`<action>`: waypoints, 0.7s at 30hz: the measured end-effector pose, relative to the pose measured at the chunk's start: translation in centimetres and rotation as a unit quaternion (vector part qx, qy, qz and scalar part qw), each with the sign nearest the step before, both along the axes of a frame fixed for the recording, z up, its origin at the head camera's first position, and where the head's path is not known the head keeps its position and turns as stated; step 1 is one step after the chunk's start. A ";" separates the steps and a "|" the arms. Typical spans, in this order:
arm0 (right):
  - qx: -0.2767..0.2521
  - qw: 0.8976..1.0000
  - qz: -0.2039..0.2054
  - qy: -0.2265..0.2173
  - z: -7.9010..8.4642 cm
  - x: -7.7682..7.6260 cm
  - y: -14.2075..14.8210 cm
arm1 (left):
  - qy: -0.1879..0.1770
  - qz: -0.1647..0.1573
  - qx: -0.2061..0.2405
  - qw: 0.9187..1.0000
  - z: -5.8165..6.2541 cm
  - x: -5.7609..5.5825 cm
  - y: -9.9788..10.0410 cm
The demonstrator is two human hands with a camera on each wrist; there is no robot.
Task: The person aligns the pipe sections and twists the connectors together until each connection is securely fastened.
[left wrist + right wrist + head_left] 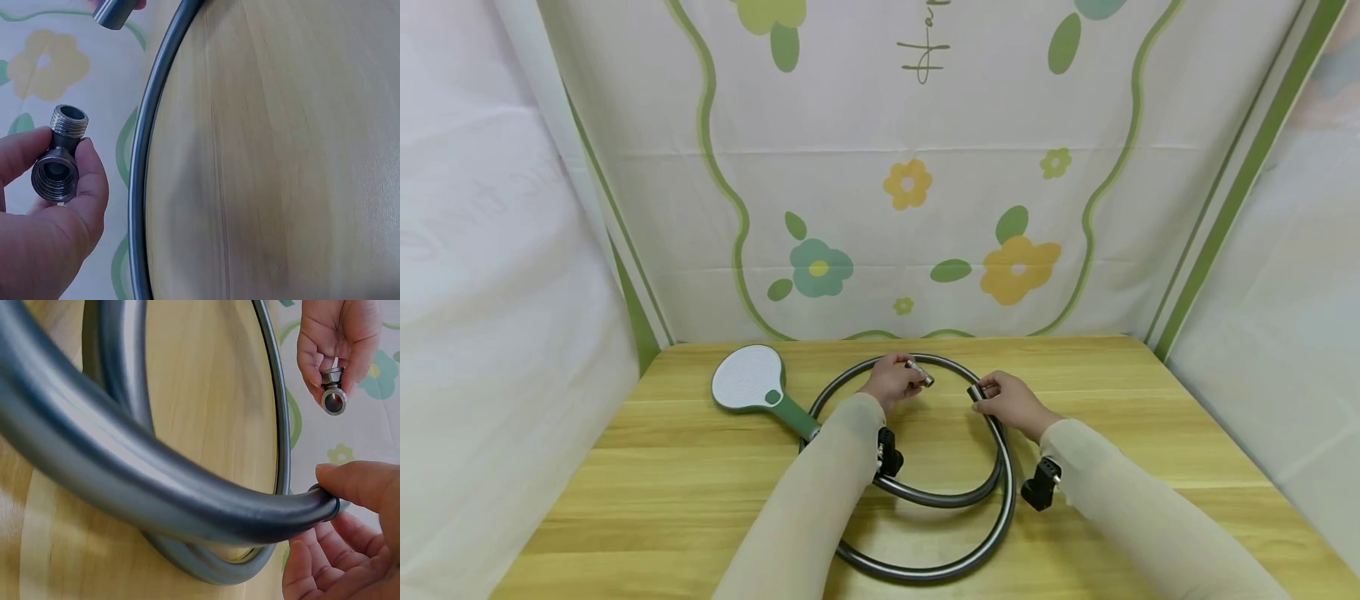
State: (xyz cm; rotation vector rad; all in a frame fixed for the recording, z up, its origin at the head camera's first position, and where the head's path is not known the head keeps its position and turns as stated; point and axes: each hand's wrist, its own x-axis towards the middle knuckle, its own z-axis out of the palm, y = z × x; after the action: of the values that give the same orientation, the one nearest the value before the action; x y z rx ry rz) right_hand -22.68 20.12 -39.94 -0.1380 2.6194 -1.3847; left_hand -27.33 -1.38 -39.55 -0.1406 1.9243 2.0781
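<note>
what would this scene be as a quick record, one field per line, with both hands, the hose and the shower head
left hand: pinches a threaded metal connector
right hand: holds the hose end
connection: connector and hose end apart
hose: dark grey, shiny, in loops on the table
shower head: white round face up, green handle, on the table, left of the hose loops
handle and hose: any join is hidden by the left sleeve
table: light wood grain
backdrop: pale cloth, flower prints
</note>
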 end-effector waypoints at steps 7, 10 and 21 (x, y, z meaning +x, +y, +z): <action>-0.009 1.000 -0.013 0.008 0.1 0.2 -0.1 | 0.001 0.001 0.000 1.000 0.6 0.1 -0.1; -0.011 1.000 -0.017 0.009 0.0 0.2 0.0 | 0.007 -0.007 -0.003 1.000 0.9 0.2 -0.1; -0.009 1.000 -0.017 0.020 0.6 0.8 0.0 | 0.047 -0.029 -0.010 0.998 1.7 0.8 0.0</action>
State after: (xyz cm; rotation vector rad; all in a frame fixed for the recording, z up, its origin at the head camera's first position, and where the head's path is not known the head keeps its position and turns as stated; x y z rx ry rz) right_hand -21.87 20.12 -39.35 -0.1250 2.6533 -1.4316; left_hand -26.50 -1.39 -37.83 0.0084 1.9788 2.0612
